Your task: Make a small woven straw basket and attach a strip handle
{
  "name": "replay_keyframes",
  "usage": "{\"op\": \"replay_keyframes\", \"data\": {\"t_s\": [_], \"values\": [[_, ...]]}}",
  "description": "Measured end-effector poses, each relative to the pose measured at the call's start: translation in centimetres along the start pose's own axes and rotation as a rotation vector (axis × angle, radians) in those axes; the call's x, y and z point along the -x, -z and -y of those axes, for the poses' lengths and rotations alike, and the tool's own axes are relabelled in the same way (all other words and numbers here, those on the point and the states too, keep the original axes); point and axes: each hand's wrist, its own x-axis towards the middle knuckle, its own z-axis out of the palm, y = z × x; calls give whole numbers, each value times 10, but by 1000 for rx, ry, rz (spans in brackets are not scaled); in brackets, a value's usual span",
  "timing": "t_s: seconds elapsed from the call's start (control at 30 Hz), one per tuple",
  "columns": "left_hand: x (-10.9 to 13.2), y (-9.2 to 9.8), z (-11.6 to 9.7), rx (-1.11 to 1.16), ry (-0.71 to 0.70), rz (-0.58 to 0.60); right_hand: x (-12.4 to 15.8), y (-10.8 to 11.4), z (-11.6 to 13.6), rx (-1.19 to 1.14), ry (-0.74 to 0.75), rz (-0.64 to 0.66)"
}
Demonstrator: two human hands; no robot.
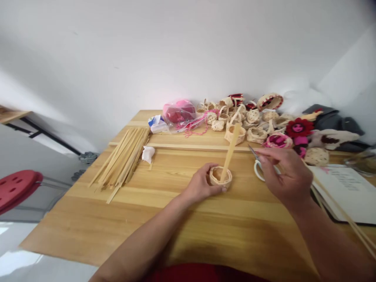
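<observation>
My left hand (202, 184) grips a small woven straw basket (219, 177) resting on the wooden table (123, 219). A long straw strip (231, 150) rises from the basket, slanting up and to the right. My right hand (286, 174) is just right of the basket, its fingers curled over a pair of white-handled scissors (258, 166) lying on the table. The scissors' metal blades (252, 150) point toward the back left. The right fingers touch the handle; how firmly they grip it is unclear.
A bundle of straw strips (122, 160) lies at the left, beside a white scrap (148, 153). Several finished small baskets (252, 117), a pink plastic bag (179, 111) and a red flower toy (299, 128) crowd the back. An open notebook (346, 192) sits at right. A red stool (16, 188) stands left.
</observation>
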Motion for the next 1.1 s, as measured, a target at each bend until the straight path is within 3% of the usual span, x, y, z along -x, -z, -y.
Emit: {"op": "replay_keyframes", "data": {"t_s": [0.1,0.2,0.33,0.43,0.53,0.67,0.8,0.9,1.1], "values": [[4,8,6,-84,-24,7,-28,-7,32,-143,261,71],[9,12,5,-275,-48,-19,-41,-22,43,-148,326,148],[11,12,4,-417,-79,-44,-38,-38,37,-35,236,128],[8,12,7,-420,-80,-48,-28,-48,29,78,142,77],[7,13,11,-391,-67,-52,-15,-59,19,121,86,109],[6,15,14,-355,-85,-54,-2,-70,1,122,6,138],[5,16,16,-334,-95,-55,5,-73,-14,134,25,117],[5,15,16,-330,-103,-46,6,-76,-17,110,44,140],[6,15,15,-362,-160,-64,12,-85,-17,36,-80,219]]}}
